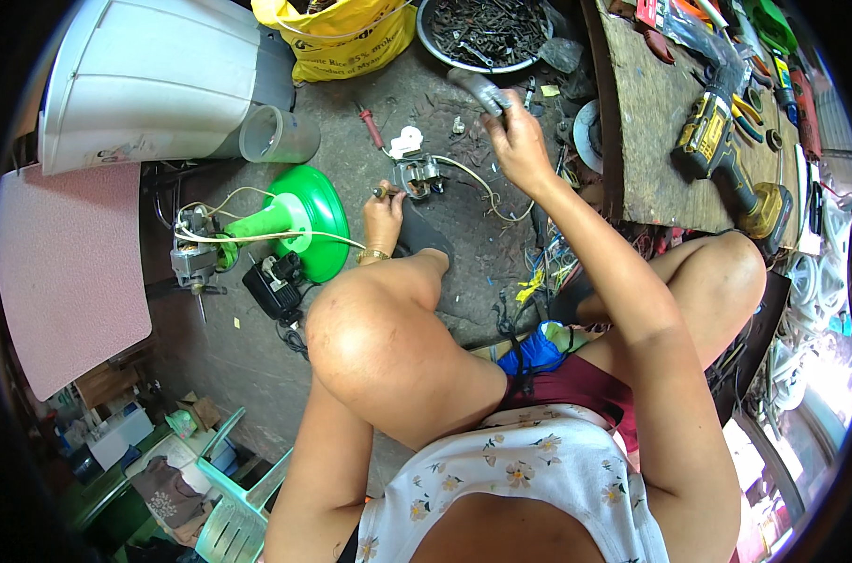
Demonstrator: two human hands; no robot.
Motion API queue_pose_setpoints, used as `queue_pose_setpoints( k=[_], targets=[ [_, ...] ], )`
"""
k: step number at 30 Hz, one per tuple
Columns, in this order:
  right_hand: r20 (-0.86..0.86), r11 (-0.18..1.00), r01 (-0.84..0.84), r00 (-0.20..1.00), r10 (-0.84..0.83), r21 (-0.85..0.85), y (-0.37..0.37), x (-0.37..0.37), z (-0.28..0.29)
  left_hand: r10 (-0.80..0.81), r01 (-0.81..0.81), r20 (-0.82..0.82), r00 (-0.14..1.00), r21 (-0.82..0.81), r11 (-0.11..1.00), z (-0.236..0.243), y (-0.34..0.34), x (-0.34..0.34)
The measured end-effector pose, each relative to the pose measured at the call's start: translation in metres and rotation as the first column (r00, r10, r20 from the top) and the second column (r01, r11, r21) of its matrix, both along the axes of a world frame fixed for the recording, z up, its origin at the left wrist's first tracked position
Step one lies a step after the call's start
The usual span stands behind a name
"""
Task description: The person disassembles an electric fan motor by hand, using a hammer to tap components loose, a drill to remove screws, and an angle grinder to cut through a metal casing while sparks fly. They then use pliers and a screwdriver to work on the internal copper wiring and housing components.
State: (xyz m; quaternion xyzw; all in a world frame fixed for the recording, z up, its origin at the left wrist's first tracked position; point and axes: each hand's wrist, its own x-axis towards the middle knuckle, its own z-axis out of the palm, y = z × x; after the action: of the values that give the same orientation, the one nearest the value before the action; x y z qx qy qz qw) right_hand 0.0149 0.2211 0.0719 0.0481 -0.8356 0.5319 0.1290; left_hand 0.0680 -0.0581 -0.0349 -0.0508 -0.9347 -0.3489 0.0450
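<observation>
My right hand (522, 148) is raised over the floor, closed round a blurred, curved grey metal tool (482, 91). Lower and to the left, my left hand (384, 225) has its fingers closed on a short brownish rod (385, 190), whose kind I cannot make out. Just right of those fingers, a small electric motor (417, 175) lies on the floor with a pale cable (482, 184) running from it. A white plastic part (406, 141) sits just beyond the motor. Beside that lies a red-handled tool (370, 127).
Left stand a green fan base (327, 225), a second motor (195, 253) and a black boxy device (274, 286). Beyond are a clear container (280, 136), a yellow bag (351, 42) and a basin (424, 42) of screws. A cordless drill (712, 131) lies on the wooden bench (637, 178).
</observation>
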Motion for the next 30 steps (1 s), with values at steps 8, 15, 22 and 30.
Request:
queue_pose_setpoints(
  k=[8,15,22,30],
  targets=[
    [0.192,0.693,-0.543,0.832,0.521,0.475,-0.046,0.028,0.062,-0.011,0.011,-0.001,1.0,-0.111,0.994,-0.002,0.0,0.0],
    [0.159,0.624,-0.537,0.815,0.557,0.568,-0.064,0.026,0.058,-0.077,0.064,-0.056,0.995,-0.205,0.977,-0.017,-0.001,-0.006],
    [0.01,0.697,-0.494,0.819,0.573,0.52,-0.07,0.023,0.091,-0.124,0.101,-0.167,0.978,-0.142,0.985,-0.021,-0.012,-0.003],
    [-0.041,0.748,-0.475,0.832,0.554,0.464,-0.067,0.029,0.093,-0.09,0.069,-0.098,0.991,-0.199,0.978,-0.007,-0.001,0.003]
  ],
)
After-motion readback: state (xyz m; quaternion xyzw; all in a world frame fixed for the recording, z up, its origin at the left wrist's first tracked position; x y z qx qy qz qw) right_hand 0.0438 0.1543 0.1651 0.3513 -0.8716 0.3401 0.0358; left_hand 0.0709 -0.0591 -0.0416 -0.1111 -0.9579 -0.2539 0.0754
